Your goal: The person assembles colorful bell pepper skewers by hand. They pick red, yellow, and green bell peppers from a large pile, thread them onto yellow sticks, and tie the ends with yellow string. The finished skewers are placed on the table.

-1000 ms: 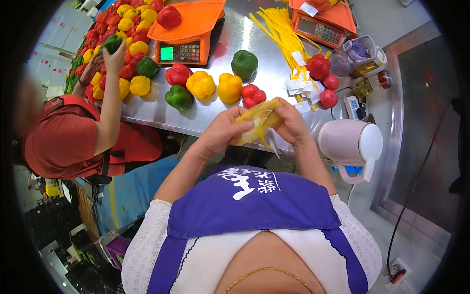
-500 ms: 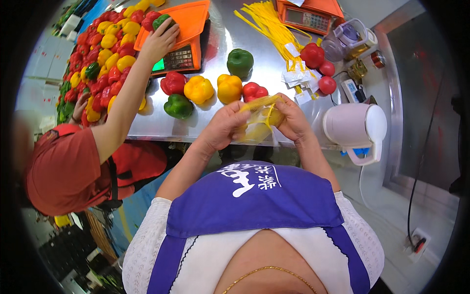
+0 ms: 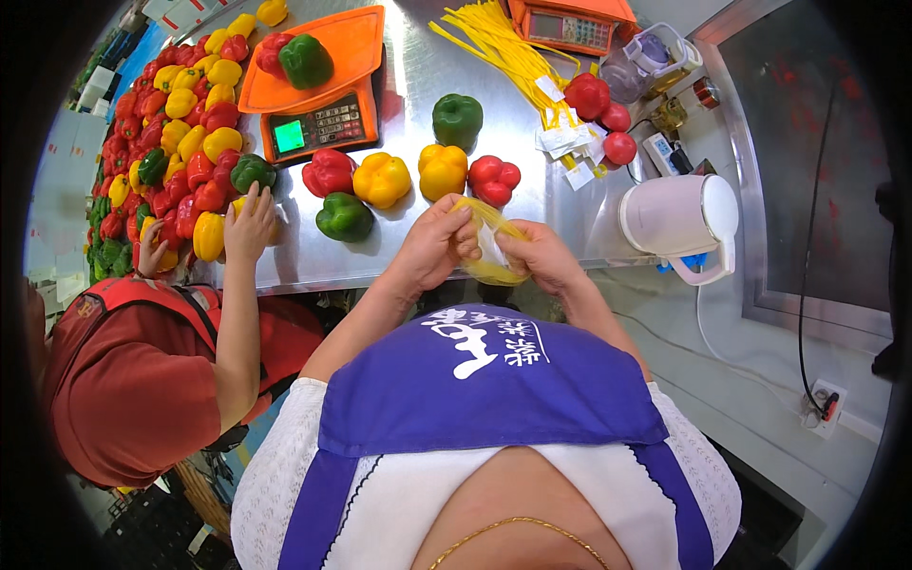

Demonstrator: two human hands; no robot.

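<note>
A yellow mesh bag [image 3: 493,272] is stretched between my two hands, just over the table's front edge, its mouth spread into a loop. The fingers of my left hand [image 3: 437,247] are closed on its left side. My right hand [image 3: 543,258] pinches its right side. Just beyond the bag lie a red bell pepper [image 3: 494,180] and a yellow bell pepper [image 3: 443,172]. Farther left are another yellow pepper [image 3: 382,180], a red one [image 3: 329,173] and a green one [image 3: 344,218]. A green pepper [image 3: 457,121] stands behind the row.
At left, a co-worker's hand [image 3: 249,223] touches a green pepper [image 3: 253,172] beside a large pepper pile [image 3: 180,133]. An orange scale [image 3: 361,47] bears two peppers. Yellow mesh bags [image 3: 508,43] with white tags lie at the back; a pale kettle [image 3: 665,217] stands at right.
My hands have spread the mesh bag's mouth wider. The co-worker's hand has left the green pepper on the scale and moved down to another green pepper by the pile.
</note>
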